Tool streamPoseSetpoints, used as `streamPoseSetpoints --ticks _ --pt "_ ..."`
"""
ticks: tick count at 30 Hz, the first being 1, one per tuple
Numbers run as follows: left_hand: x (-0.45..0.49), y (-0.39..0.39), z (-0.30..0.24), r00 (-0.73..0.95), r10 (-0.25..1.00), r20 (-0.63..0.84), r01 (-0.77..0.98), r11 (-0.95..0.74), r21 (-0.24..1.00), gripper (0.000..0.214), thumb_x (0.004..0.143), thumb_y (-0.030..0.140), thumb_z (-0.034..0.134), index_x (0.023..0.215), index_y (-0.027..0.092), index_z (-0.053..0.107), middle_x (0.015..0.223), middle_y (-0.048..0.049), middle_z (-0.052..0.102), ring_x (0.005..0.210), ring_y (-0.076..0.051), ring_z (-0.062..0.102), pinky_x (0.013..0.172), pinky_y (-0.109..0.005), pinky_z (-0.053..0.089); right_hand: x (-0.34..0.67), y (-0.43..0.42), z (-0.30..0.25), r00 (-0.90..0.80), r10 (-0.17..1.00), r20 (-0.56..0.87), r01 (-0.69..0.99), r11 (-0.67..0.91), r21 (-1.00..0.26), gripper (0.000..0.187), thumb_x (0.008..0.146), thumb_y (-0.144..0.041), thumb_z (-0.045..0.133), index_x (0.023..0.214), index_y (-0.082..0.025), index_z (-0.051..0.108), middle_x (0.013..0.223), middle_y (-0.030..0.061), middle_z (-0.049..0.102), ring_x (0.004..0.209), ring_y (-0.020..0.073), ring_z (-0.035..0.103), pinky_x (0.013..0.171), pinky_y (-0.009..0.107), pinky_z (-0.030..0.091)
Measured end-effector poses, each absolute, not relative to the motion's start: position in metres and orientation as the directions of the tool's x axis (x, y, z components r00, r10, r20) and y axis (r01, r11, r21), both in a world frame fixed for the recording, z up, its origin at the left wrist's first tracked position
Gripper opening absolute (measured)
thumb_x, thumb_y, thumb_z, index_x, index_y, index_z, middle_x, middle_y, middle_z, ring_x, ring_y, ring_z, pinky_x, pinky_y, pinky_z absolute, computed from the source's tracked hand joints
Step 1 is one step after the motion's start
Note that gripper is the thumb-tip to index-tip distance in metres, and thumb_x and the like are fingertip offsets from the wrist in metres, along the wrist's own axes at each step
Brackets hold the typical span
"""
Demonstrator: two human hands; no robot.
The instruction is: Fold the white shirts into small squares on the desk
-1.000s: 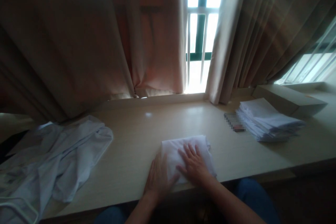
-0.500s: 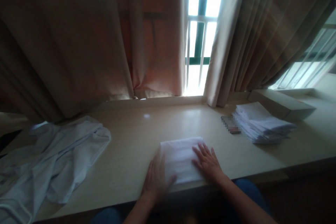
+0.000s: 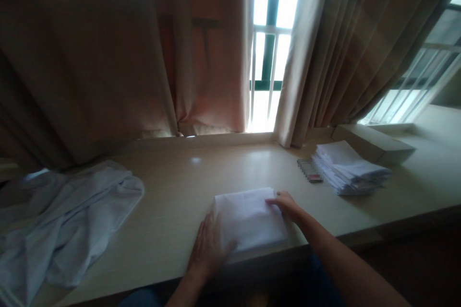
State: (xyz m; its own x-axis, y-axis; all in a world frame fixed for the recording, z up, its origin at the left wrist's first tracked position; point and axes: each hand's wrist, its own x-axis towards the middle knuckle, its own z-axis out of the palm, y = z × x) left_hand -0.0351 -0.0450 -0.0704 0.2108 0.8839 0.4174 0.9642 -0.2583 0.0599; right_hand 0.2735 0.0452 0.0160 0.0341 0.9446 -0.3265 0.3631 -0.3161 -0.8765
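Note:
A white cloth, folded into a neat rectangle, lies near the front edge of the pale table. My left hand rests along its left side, fingers stretched out and the thumb over its lower left corner. At the cloth's right edge, my right hand is closed, pinching the upper right part between thumb and fingers. To the right is a stack of folded white cloths. A crumpled white cloth spreads over the table's left end.
A blurred-out flat item lies beside the stack. Behind it is a long pale box. Brown curtains hang along the table's back edge, with a barred window showing between them. The tabletop ends close to my legs.
My right hand has gone from lying flat on the folded cloth to gripping its right edge. My left hand stays at the left side. The view has shifted slightly.

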Motion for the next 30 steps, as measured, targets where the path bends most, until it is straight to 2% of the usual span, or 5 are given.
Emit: streamPoseSetpoints --ticks 5,13,19,25,30 --pt "-0.035 -0.044 -0.069 0.218 0.876 0.431 0.962 -0.268 0.058 0.092 0.078 0.069 0.047 0.148 0.014 0.023 0.152 -0.0197 0.028 0.14 -0.033 0.028 0.111 -0.051 0.029 0.269 0.042 0.025 -0.063 0.892 -0.447 0.299 -0.41 -0.861 0.029 0.061 -0.033 0.077 0.077 -0.012 0.065 0.061 0.0032 0.062 0.051 0.0136 0.054 0.044 0.022 0.036" --pt "-0.039 -0.045 -0.067 0.246 0.88 0.406 0.951 -0.299 0.073 0.091 0.08 0.068 0.046 0.15 0.018 0.018 0.154 -0.0153 0.026 0.141 -0.032 0.025 0.112 -0.051 0.028 0.275 0.025 0.037 -0.279 0.893 -0.353 0.127 -0.33 -0.935 0.036 0.061 -0.031 0.076 0.09 -0.011 0.07 0.093 0.0095 0.072 0.078 0.0196 0.067 0.072 0.028 0.051" --pt "-0.04 -0.045 -0.067 0.247 0.895 0.371 0.95 -0.299 0.09 0.087 0.081 0.067 0.044 0.15 0.02 0.018 0.154 -0.0125 0.027 0.142 -0.032 0.024 0.112 -0.05 0.027 0.28 0.016 0.034 -0.304 0.896 -0.323 0.094 -0.309 -0.946 0.036 0.065 -0.031 0.075 0.095 -0.013 0.069 0.093 0.0081 0.071 0.079 0.0197 0.066 0.071 0.029 0.052" --pt "-0.04 -0.046 -0.061 0.249 0.898 0.363 0.945 -0.308 0.113 0.083 0.083 0.064 0.044 0.15 0.023 0.016 0.154 -0.0093 0.027 0.142 -0.031 0.024 0.112 -0.049 0.028 0.283 0.006 0.02 -0.393 0.813 -0.428 -0.079 -0.494 -0.866 0.04 0.064 -0.02 0.073 0.103 -0.014 0.064 0.096 0.0084 0.07 0.077 0.0177 0.067 0.072 0.029 0.053" --pt "-0.039 -0.048 -0.051 0.266 0.897 0.354 0.937 -0.326 0.122 0.071 0.088 0.055 0.042 0.15 0.028 0.018 0.152 -0.0048 0.033 0.14 -0.029 0.029 0.112 -0.049 0.03 0.294 0.0 0.01 -0.377 0.811 -0.447 -0.161 -0.533 -0.831 0.039 0.063 -0.016 0.073 0.101 -0.013 0.063 0.089 0.0077 0.071 0.07 0.0175 0.067 0.072 0.031 0.054"
